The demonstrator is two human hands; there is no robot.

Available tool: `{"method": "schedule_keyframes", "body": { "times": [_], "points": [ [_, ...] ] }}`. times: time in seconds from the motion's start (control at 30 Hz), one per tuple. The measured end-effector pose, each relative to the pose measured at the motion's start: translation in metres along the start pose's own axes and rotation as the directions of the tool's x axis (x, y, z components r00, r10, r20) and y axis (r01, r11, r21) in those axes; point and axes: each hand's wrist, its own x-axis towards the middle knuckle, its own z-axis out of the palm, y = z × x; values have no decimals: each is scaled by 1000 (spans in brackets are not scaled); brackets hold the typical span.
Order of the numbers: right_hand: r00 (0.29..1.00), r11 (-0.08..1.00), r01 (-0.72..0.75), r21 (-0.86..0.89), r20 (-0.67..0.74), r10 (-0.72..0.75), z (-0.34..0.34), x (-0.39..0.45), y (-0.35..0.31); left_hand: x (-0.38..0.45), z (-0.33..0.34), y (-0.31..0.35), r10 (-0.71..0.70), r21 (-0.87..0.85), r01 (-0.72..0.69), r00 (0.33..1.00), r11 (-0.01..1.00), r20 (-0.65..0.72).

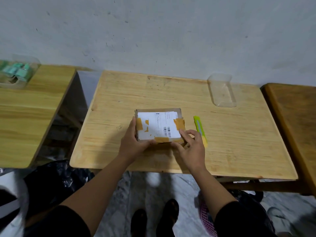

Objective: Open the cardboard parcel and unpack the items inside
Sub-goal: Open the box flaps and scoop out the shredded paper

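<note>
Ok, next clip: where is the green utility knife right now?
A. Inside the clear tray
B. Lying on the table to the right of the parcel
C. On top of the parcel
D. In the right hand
B: the green utility knife lies flat on the table just right of the parcel, partly behind the right hand, which does not hold it.

Your item: one cardboard parcel (159, 126), small, flat, brown, lying closed on the wooden table (239, 142) near its front edge. Its top bears a white shipping label (158, 124) with barcode, crossed by tan tape strips (179, 123) at left, right and near edges.
</note>
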Motion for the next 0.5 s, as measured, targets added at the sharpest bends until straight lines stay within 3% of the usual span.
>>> {"method": "schedule_keyframes", "body": {
  "times": [0.17, 0.5],
  "points": [
    [999, 996, -27, 85, -40, 30, 3, -3, 1, 1, -1, -2, 12, 30, -14, 998, 999, 59],
    [993, 990, -75, 119, -84, 85, 10, -4, 0, -4, 2, 1, 70, 49, -71, 997, 996, 23]
  ]
}}
